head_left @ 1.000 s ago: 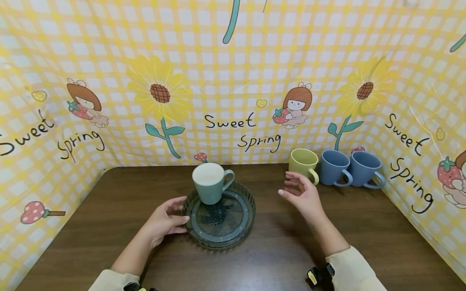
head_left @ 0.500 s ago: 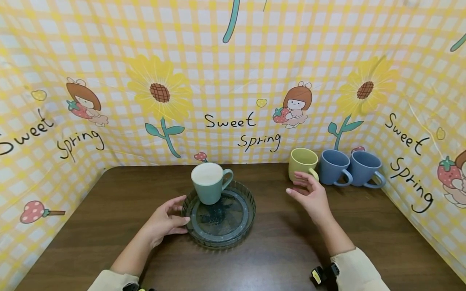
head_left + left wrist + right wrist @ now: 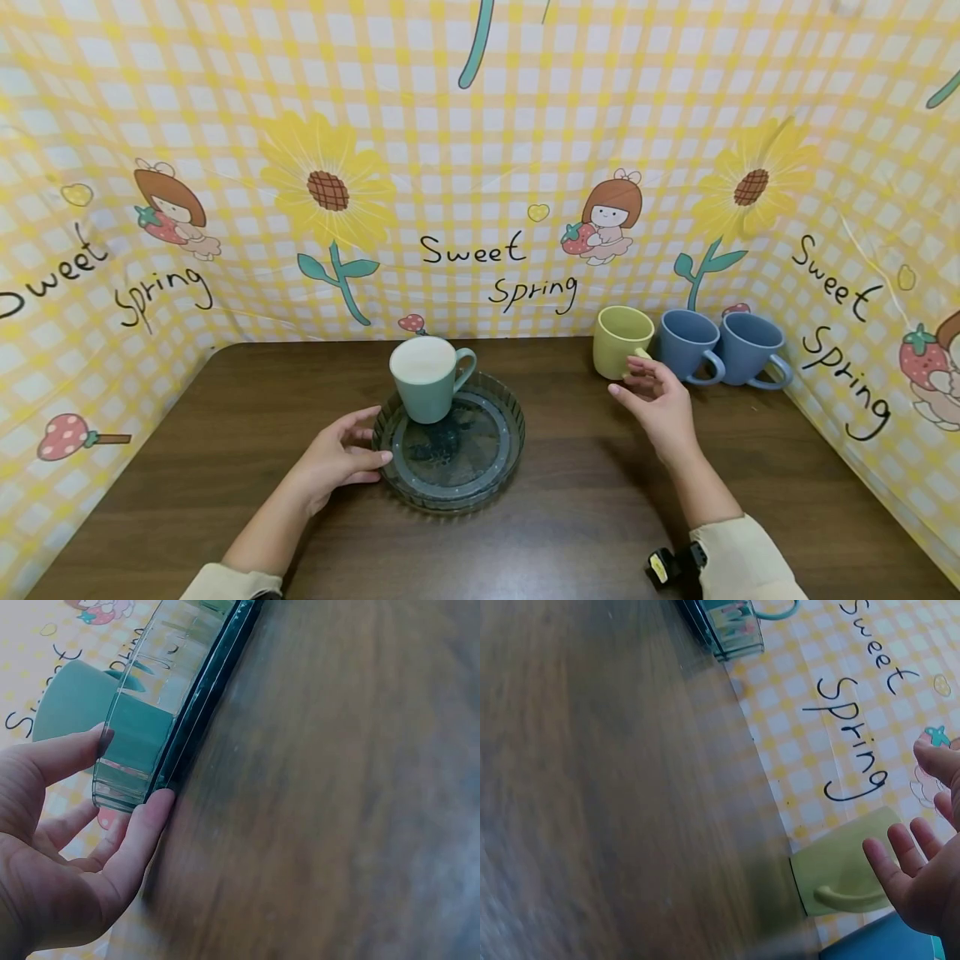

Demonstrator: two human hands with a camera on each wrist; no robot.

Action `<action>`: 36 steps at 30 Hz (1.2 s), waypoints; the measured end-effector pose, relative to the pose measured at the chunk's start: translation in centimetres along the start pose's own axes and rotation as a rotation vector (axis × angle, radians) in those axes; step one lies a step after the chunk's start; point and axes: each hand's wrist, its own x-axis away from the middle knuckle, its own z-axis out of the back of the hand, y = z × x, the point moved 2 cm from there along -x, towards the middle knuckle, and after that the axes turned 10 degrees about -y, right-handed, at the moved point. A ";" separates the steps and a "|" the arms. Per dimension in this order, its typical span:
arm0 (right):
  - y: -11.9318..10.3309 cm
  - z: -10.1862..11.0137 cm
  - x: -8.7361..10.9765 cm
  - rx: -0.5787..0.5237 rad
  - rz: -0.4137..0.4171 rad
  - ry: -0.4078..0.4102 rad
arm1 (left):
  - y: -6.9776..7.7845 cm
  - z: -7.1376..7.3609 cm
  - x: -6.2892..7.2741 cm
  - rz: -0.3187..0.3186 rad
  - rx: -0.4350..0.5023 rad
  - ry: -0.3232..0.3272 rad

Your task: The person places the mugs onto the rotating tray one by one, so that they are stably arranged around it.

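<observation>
A dark, clear round tray (image 3: 480, 467) with a ribbed rim stands on the table, a teal mug (image 3: 423, 392) upright at its back left. My left hand (image 3: 333, 458) grips the tray's left side. In the left wrist view, the thumb of that hand (image 3: 60, 877) is at the rim and the fingers lie along the wall and lower edge. Over on the right, my right hand (image 3: 663, 408) is held beside the yellow-green mug (image 3: 618, 350), close to its handle. Its fingers are loosely bent around nothing in the right wrist view, near that mug (image 3: 840, 855); contact cannot be told.
Two blue mugs, one (image 3: 686, 350) beside the yellow-green mug and another (image 3: 750, 350) farther right, stand along the back edge. A checked cloth (image 3: 465, 167) hangs behind and on both sides of the brown wooden table (image 3: 555, 533).
My right hand has moved rightward, from in front of the yellow-green mug to its handle side. The left hand stays on the tray, and the teal mug has shifted slightly left.
</observation>
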 end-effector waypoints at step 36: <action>3.2 2.5 -1.5 0.014 -0.178 0.152 | 0.0 2.0 -1.5 -0.027 -0.022 -0.009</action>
